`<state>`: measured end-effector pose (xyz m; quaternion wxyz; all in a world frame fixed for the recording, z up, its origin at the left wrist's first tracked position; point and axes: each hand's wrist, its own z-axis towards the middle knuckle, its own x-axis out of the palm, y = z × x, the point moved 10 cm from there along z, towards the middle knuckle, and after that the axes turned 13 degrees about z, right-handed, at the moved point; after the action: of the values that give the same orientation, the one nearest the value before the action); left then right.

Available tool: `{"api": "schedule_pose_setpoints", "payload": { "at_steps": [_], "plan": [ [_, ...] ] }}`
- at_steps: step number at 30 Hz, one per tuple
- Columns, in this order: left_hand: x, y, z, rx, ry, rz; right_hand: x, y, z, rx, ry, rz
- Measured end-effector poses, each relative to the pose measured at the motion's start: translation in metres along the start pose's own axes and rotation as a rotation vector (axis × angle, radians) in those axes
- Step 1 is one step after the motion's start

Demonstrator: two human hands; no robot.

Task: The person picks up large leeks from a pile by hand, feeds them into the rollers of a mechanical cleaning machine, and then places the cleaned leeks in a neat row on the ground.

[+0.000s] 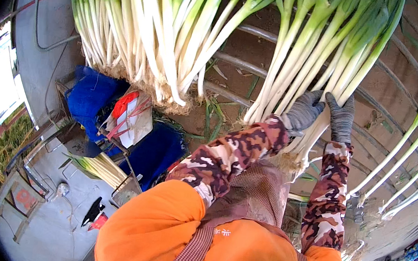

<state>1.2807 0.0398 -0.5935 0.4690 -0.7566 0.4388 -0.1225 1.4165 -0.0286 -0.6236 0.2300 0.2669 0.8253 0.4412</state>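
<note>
My left hand (303, 110), in a grey knitted glove, grips the white shanks of a bunch of long green onions (305, 145) from the left side. On the right of the same bunch, my gloved right hand (340, 117) holds on with its thumb along the stalks. The bunch's root ends hang toward my apron, and its green leaves run away from me to the top edge. More long stalks (279, 76) lean just left of my hands on the rack. A large pile of green onions (157, 40) with hairy roots lies further left.
Curved metal bars (241, 64) form a rack over the brown ground. Several loose onions (390, 166) lie apart on the right. At left are a blue cloth (89, 93), red and white material (126, 109), a dark blue padded surface (156, 155) and another onion bundle (103, 168).
</note>
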Motion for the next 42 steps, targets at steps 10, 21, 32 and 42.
{"api": "schedule_pose_setpoints", "payload": {
  "at_steps": [10,21,32,42],
  "plan": [
    [-0.102,0.000,-0.035,0.286,-0.495,0.563,-0.022,0.003,0.001,-0.097,-0.145,-0.128],
    [-0.093,0.034,0.057,0.103,-0.399,0.295,0.012,-0.003,0.031,-0.136,-0.151,0.042],
    [0.020,-0.017,0.056,0.337,-0.104,-0.152,-0.084,-0.026,0.038,-0.114,-0.083,0.142],
    [-0.070,-0.010,-0.014,0.101,-0.323,0.404,-0.102,0.011,0.019,-0.253,-0.202,-0.249]
  ]
}}
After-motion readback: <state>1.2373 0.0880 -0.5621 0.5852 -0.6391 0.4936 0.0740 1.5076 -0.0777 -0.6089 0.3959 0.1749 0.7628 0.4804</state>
